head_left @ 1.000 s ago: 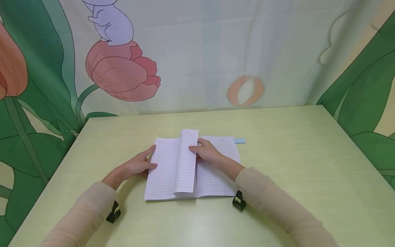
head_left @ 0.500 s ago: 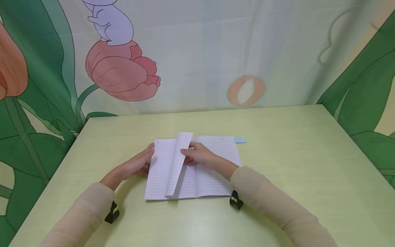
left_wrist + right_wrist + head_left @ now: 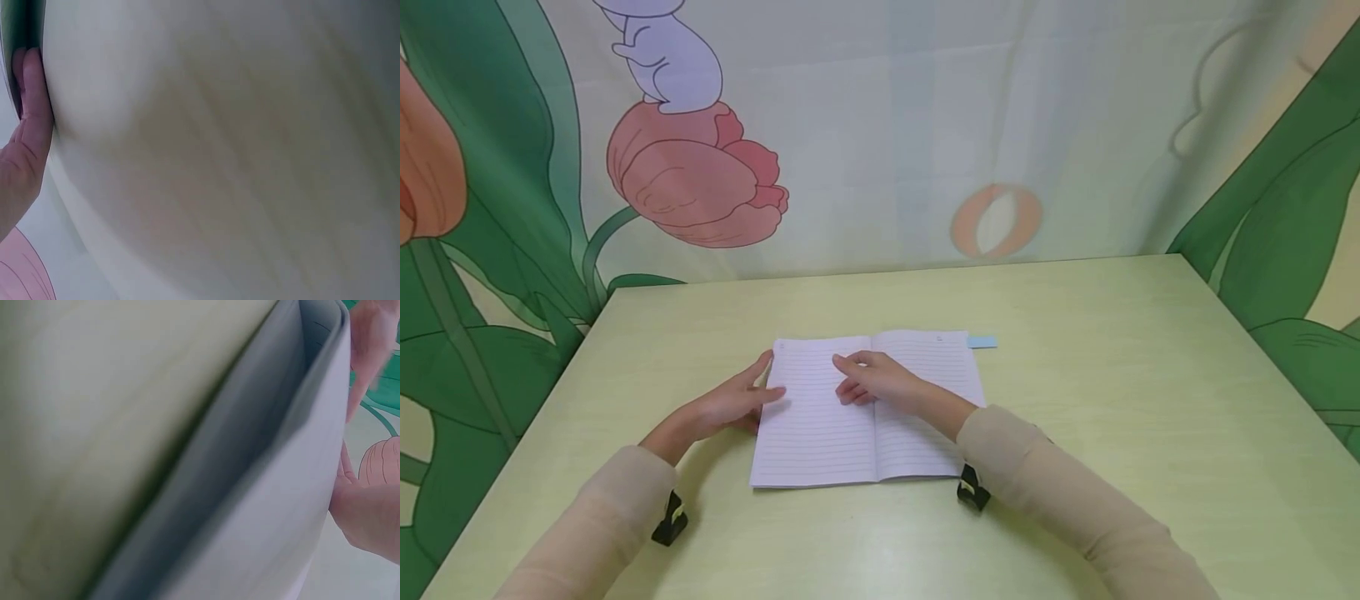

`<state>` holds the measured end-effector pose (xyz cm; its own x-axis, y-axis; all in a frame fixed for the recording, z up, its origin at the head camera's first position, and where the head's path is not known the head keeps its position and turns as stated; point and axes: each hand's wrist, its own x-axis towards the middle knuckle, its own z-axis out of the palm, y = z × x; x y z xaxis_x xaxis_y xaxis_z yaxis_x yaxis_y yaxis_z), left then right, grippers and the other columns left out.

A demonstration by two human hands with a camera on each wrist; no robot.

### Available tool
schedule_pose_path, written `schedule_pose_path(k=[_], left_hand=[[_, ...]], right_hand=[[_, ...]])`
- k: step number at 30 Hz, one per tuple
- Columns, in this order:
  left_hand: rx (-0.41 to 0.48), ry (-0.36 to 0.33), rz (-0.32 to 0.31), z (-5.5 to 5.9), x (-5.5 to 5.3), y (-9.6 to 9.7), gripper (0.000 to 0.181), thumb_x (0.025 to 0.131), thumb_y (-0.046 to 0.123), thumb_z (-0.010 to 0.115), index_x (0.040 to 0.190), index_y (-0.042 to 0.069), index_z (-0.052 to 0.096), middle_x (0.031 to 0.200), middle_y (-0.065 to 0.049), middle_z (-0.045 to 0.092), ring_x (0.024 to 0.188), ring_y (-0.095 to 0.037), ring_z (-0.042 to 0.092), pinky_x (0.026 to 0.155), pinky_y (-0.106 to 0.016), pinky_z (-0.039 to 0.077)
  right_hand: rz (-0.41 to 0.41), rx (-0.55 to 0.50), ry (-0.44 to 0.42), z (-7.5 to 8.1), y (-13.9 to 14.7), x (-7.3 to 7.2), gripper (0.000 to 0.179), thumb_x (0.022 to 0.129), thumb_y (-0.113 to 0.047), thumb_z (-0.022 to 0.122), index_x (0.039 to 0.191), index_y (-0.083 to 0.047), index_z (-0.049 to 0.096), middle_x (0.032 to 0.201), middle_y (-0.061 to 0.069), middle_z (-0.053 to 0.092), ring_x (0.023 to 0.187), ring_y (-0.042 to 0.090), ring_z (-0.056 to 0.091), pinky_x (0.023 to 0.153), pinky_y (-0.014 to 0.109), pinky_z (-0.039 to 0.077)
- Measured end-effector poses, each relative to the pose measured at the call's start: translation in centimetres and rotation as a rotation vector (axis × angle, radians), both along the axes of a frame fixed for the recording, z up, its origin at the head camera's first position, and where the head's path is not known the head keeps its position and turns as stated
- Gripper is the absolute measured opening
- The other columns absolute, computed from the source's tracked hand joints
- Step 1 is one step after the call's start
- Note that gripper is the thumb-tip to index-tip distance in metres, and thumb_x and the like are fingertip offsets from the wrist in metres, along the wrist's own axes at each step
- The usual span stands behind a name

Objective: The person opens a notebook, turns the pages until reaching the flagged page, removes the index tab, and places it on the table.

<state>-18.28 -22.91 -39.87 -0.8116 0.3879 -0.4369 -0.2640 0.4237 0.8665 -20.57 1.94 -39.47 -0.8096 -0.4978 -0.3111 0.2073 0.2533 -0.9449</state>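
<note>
An open notebook [image 3: 816, 446] with ruled white pages lies on the table, its two halves spread left and right. At its left edge is my left hand [image 3: 726, 408], thumb on top of the page and fingers at the edge. In the left wrist view those fingers [image 3: 36, 100] lie along a thin edge with dark green behind it. Over the left page, near the fold, hovers my right hand [image 3: 880, 383] with loosely bent fingers and no sheet between them. The right wrist view shows the notebook's pages [image 3: 269, 506] from the side, parted, with the right hand [image 3: 369, 515] beyond.
A light blue tab [image 3: 982, 342] sticks out past the notebook's upper right edge. The pale wood-look table [image 3: 1112, 375] ends at a printed fabric backdrop [image 3: 865, 150]. A black wrist device [image 3: 973, 490] hangs below the right sleeve, another [image 3: 671, 518] below the left.
The sheet in my right hand has swung left and now lies flat on the left page, released. My left thumb moved off the page and came back down on it.
</note>
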Motion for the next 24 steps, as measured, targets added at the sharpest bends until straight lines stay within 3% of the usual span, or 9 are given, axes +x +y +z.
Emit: schedule_pose_path(k=[3, 5, 12, 24], left_hand=[[-0.011, 0.018, 0.0, -0.2, 0.0, 0.1, 0.089, 0.089, 0.006, 0.056, 0.145, 0.022, -0.012, 0.089, -0.015, 0.063, 0.074, -0.022, 0.061, 0.065, -0.034, 0.049], [-0.019, 0.032, 0.001, -0.3, 0.0, 0.2, 0.091, 0.087, 0.0, 0.057, 0.146, 0.021, -0.009, 0.087, -0.016, 0.063, 0.074, -0.022, 0.061, 0.065, -0.034, 0.049], [-0.081, 0.043, 0.007, -0.5, -0.2, 0.6, 0.082, 0.086, 0.004, 0.06, 0.148, 0.015, 0.006, 0.083, -0.013, 0.061, 0.071, -0.021, 0.058, 0.062, -0.031, 0.047], [-0.074, 0.038, 0.016, -0.5, 0.0, 0.3, 0.082, 0.086, 0.003, 0.06, 0.148, 0.014, 0.007, 0.084, -0.014, 0.06, 0.072, -0.021, 0.059, 0.063, -0.031, 0.049]], right_hand=[[0.0, -0.013, -0.001, -0.1, 0.2, 0.0, 0.05, 0.095, -0.033, 0.047, 0.125, 0.006, 0.042, 0.095, 0.017, 0.064, 0.085, 0.023, 0.064, 0.075, 0.03, 0.049], [-0.004, -0.022, 0.002, -0.1, 0.4, 0.1, 0.046, 0.095, -0.029, 0.049, 0.124, 0.005, 0.043, 0.096, 0.017, 0.065, 0.085, 0.022, 0.064, 0.075, 0.03, 0.049], [-0.008, -0.007, 0.067, 0.0, 1.8, -0.1, 0.037, 0.092, -0.017, 0.053, 0.122, 0.004, 0.049, 0.099, 0.017, 0.065, 0.087, 0.022, 0.063, 0.077, 0.031, 0.049], [-0.047, 0.087, 0.183, -0.1, 7.8, -1.5, 0.046, 0.085, -0.013, 0.062, 0.126, 0.002, 0.049, 0.111, 0.016, 0.061, 0.098, 0.021, 0.058, 0.082, 0.034, 0.045]])
